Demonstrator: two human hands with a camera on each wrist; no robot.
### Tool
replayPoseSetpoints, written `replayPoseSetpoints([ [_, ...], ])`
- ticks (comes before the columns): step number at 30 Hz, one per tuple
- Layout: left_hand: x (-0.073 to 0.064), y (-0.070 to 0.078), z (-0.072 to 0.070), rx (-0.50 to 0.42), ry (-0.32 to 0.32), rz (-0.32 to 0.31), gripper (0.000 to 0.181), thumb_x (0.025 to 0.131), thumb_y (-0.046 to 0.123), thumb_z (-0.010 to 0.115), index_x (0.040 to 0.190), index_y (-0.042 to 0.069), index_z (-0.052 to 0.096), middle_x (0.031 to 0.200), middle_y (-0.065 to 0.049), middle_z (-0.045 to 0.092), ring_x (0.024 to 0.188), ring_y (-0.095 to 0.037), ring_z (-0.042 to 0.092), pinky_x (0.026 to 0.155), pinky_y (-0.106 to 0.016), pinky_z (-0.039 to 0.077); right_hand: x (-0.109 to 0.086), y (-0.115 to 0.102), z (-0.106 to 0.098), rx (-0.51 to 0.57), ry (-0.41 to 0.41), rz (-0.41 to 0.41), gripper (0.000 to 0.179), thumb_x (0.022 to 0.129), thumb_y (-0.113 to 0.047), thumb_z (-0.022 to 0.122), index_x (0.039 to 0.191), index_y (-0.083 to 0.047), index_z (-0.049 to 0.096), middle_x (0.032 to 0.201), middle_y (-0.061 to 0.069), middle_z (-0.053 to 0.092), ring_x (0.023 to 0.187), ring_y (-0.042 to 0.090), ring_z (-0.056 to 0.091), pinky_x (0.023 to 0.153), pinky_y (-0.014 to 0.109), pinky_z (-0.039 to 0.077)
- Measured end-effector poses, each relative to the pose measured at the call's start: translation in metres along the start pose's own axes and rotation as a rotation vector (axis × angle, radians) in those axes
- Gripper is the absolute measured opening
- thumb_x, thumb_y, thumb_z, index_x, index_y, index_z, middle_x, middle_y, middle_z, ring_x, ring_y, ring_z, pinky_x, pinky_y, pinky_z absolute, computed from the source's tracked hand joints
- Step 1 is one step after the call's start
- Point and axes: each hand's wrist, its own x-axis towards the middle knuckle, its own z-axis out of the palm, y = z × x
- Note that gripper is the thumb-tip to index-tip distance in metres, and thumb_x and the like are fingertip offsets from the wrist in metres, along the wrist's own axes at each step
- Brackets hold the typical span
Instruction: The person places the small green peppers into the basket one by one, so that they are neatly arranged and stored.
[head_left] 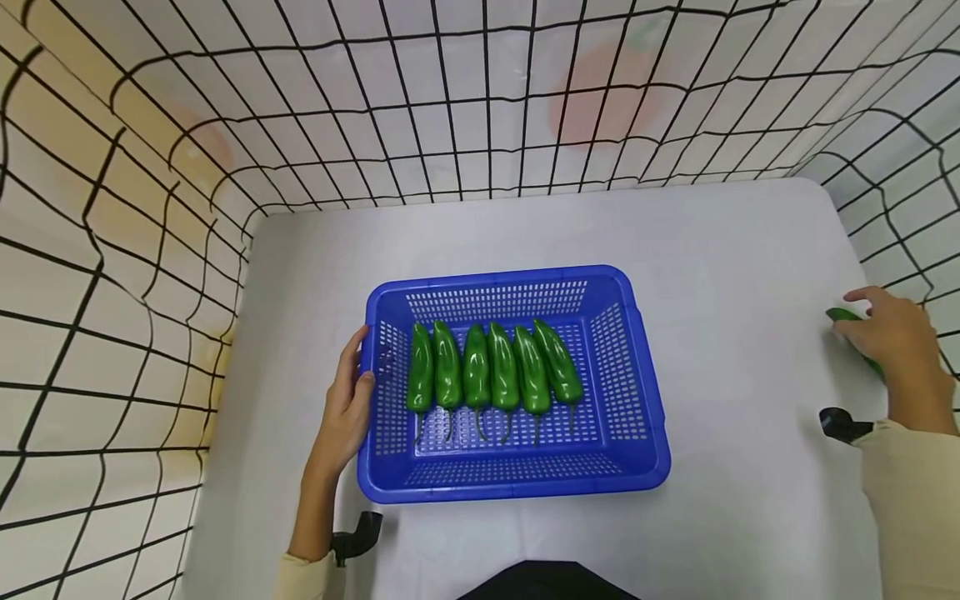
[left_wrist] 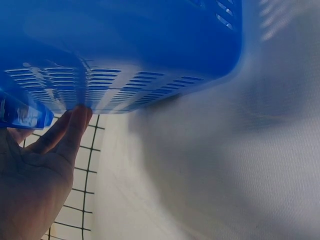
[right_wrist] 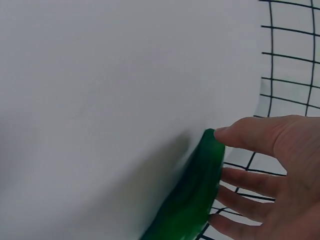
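Note:
A blue plastic basket [head_left: 517, 492] with slotted walls stands in the middle of the table. Several green peppers [head_left: 477, 367] lie side by side in it, stems toward me. At the basket's left side, my left hand [head_left: 348, 408] holds the rim; in the left wrist view its fingers [left_wrist: 75, 130] touch the slotted outer wall. Far to the right, my right hand [head_left: 896, 333] holds another green pepper [right_wrist: 192, 195] between thumb and fingers. The right wrist view shows the thumb at the pepper's tip and the other fingers along its side; its lower end is cut off.
A black wire grid [head_left: 487, 108] rises around the back and sides of the white table [head_left: 735, 275]. The right hand is close to the right-hand grid. Dark wrist mounts [head_left: 358, 537] sit at both wrists. A black object [head_left: 551, 581] shows at the bottom edge.

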Motion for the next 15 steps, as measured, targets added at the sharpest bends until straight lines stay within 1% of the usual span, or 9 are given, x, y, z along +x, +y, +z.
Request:
replayPoseSetpoints([
  [4, 0.0004, -0.0001, 0.0001, -0.002, -0.003, -0.006, 0.059, 0.105, 0.009, 0.033, 0.159, 0.03, 0.02, 0.155, -0.019, 0.036, 0.126, -0.048, 0.05, 0.087, -0.062, 0.05, 0.002, 0.0073, 0.0093, -0.033, 0.013, 0.002, 0.05, 0.092, -0.013, 0.054, 0.134, 0.009, 0.037, 0.117, 0.04, 0.038, 0.101, 0.055, 0.039, 0.072, 0.063, 0.042],
  [6, 0.0002, -0.0001, 0.0001, -0.008, -0.005, -0.009, 0.059, 0.105, 0.009, 0.033, 0.159, 0.031, 0.02, 0.154, -0.019, 0.037, 0.126, -0.047, 0.051, 0.087, -0.062, 0.051, 0.0008, 0.0079, 0.0116, -0.046, 0.023, 0.006, 0.048, 0.092, -0.011, 0.054, 0.132, 0.009, 0.039, 0.111, 0.04, 0.041, 0.097, 0.053, 0.041, 0.066, 0.059, 0.043],
  [8, -0.0002, 0.0007, 0.0001, -0.011, -0.006, -0.012, 0.059, 0.106, 0.01, 0.034, 0.159, 0.032, 0.02, 0.154, -0.019, 0.037, 0.126, -0.047, 0.051, 0.087, -0.062, 0.051, -0.0007, 0.007, 0.0124, -0.058, 0.03, 0.012, 0.046, 0.092, -0.009, 0.054, 0.131, 0.009, 0.04, 0.107, 0.039, 0.043, 0.094, 0.052, 0.042, 0.064, 0.057, 0.042],
  [10, -0.0001, 0.0012, 0.0, -0.012, -0.004, -0.012, 0.059, 0.106, 0.01, 0.034, 0.159, 0.033, 0.02, 0.154, -0.018, 0.038, 0.126, -0.046, 0.052, 0.087, -0.062, 0.051, -0.0018, 0.0049, 0.0119, -0.062, 0.03, 0.024, 0.046, 0.092, -0.008, 0.053, 0.132, 0.009, 0.039, 0.107, 0.04, 0.043, 0.094, 0.053, 0.042, 0.064, 0.056, 0.042],
  [15, 0.0009, 0.0029, -0.0004, -0.009, -0.002, -0.005, 0.059, 0.106, 0.011, 0.034, 0.159, 0.031, 0.019, 0.154, -0.02, 0.037, 0.126, -0.047, 0.051, 0.087, -0.062, 0.051, -0.0036, 0.0014, 0.0085, -0.026, 0.009, 0.047, 0.049, 0.094, -0.008, 0.05, 0.137, 0.007, 0.036, 0.117, 0.044, 0.039, 0.096, 0.055, 0.041, 0.057, 0.053, 0.045],
])
